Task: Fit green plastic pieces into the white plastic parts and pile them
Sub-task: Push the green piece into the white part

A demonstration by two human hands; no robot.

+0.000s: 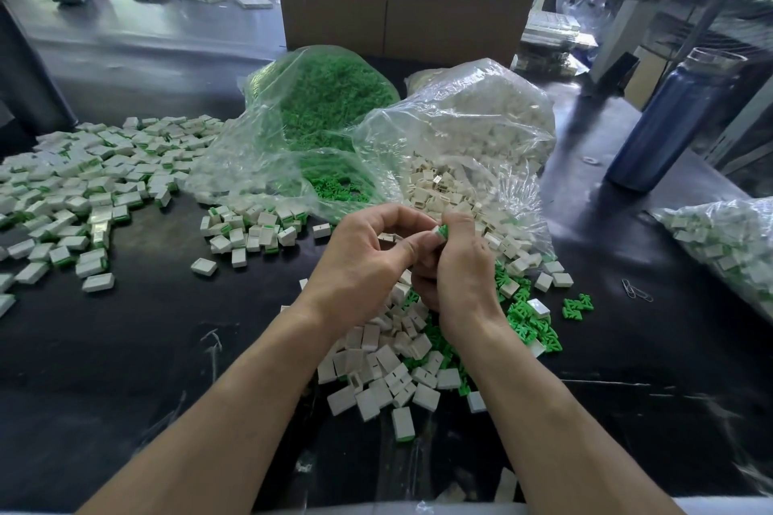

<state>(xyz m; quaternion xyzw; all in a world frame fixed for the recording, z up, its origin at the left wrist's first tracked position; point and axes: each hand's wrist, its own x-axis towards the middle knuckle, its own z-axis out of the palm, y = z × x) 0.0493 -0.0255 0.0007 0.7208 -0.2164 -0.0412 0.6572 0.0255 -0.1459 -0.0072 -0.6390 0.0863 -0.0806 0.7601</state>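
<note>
Green piece (443, 231): one is sitting between the fingertips of both hands, touching a white part (435, 232), above the near heap and in front of the bags.
Near heap (389, 368): white shells are lying mixed with loose green pieces on the black table (146, 347), right under the wrists; far too many for counting.
Stray assembled part (403, 424): one white block with a green edge is lying alone at the heap's near side.
Left hand (368, 259): its fingers are curling, thumb and forefinger pinching the white part.
Right hand (456, 268): its thumb and fingers are clamping on the green piece; what else is sitting inside the palm cannot be told.
Paper clips (636, 291): two seem to be lying to the right, well apart from the heap.
Small group (251, 232): roughly two dozen finished white-and-green blocks are lying left of the hands.
Finished pile (96, 176): well over a hundred blocks are spreading across the far left of the table.
Bags: three clear ones are in view, namely a green bag (322, 105) and a white bag (472, 125) opening toward the hands, and a side bag (728, 238) of filled parts at the right edge.
Blue bottle (677, 117): one is standing upright on the right, beyond the white bag.
Cardboard box (401, 8): one is standing behind both open bags.
</note>
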